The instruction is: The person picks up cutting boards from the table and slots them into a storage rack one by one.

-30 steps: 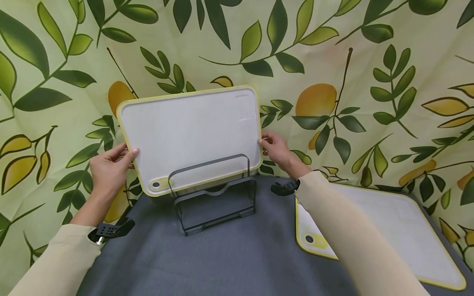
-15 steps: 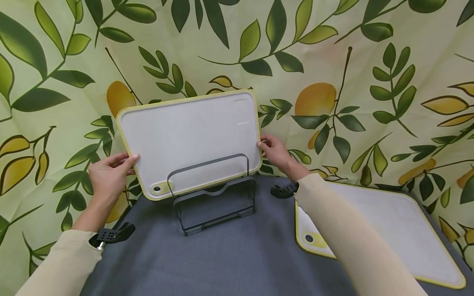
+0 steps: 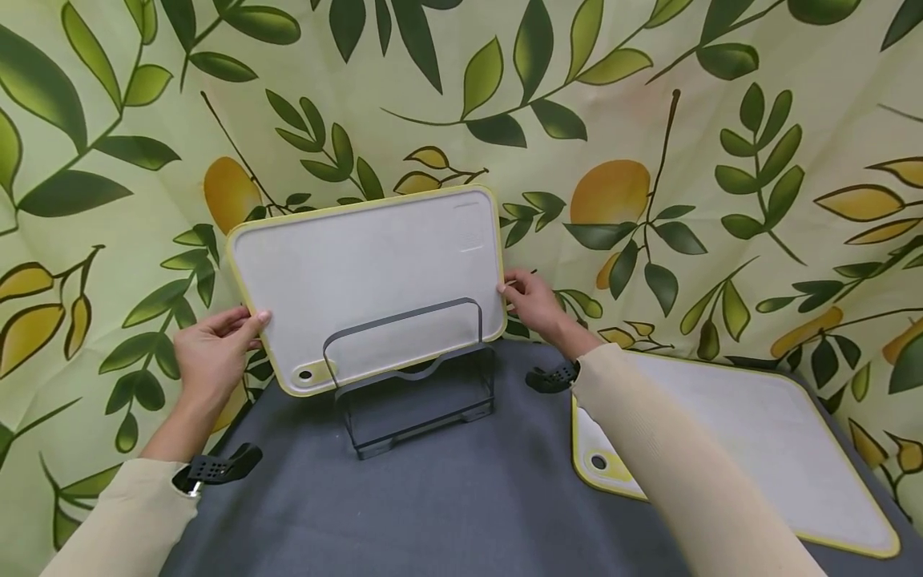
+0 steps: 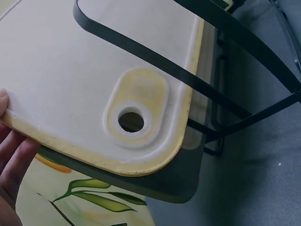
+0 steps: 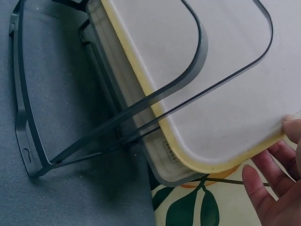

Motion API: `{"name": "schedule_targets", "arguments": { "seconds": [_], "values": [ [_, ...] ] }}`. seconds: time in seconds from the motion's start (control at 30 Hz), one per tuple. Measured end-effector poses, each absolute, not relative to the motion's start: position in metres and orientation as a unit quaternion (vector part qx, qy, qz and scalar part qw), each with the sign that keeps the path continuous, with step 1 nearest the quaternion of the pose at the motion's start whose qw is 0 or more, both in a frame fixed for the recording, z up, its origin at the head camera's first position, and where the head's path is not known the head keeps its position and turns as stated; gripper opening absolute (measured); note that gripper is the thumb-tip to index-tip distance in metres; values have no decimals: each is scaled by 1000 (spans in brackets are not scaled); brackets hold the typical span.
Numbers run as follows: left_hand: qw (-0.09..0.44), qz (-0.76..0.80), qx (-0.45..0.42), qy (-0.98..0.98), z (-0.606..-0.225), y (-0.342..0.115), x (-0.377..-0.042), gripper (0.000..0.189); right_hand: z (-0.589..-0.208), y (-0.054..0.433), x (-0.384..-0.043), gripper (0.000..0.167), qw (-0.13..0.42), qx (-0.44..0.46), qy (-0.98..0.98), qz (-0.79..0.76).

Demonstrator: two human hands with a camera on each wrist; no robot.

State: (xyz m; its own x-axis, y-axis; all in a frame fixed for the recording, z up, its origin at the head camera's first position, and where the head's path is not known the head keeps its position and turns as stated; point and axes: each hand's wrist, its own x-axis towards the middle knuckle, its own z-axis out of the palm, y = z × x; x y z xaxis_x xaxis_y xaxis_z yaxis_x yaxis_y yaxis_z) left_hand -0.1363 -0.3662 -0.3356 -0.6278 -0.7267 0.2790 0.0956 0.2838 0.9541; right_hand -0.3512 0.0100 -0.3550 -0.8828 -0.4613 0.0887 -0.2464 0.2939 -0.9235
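A white cutting board (image 3: 375, 264) with a yellow rim stands tilted, its lower edge behind the front loops of a dark metal rack (image 3: 400, 316). My left hand (image 3: 212, 353) pinches the board's left edge, thumb on the front face. At the right edge, my right hand (image 3: 535, 304) pinches it between thumb and fingers. In the left wrist view the board's corner hole (image 4: 130, 119) shows. Close behind the held board is a grey-edged board (image 5: 157, 150), seen in the right wrist view; most of it is hidden.
A second white board (image 3: 764, 425) with a yellow rim lies flat on the grey tabletop (image 3: 433, 513) at the right, partly under my right forearm. A leaf-patterned cloth (image 3: 620, 80) hangs behind the table.
The held board has sunk a little lower behind the rack's loops, and both hands have gone down with it. The rack and the flat board stay put.
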Motion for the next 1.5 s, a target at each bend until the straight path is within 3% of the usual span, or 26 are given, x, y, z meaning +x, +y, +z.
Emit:
{"name": "schedule_targets", "arguments": {
  "seconds": [0.1, 0.37, 0.6, 0.87, 1.03, 1.23, 1.5],
  "values": [
    [367, -560, 217, -711, -339, -367, -135, 13, -357, 10, -351, 32, 104, -221, 795, -556],
    [341, -543, 225, -734, -348, -369, -131, 11, -366, 11, -353, 31, 108, -229, 806, -535],
    [309, -495, 217, -783, -355, -370, -128, 43, -375, 13, -355, 32, 105, -230, 819, -515],
    [314, -502, 196, -781, -367, -371, -127, 28, -382, 16, -352, 32, 123, -237, 811, -520],
    [317, -489, 194, -789, -372, -368, -124, 36, -389, 17, -352, 35, 119, -249, 808, -521],
    [310, -490, 202, -789, -378, -366, -123, 23, -396, 18, -351, 35, 128, -249, 805, -523],
    [307, -478, 228, -791, -382, -365, -123, 38, -403, 17, -351, 30, 130, -239, 797, -539]
  ]
}}
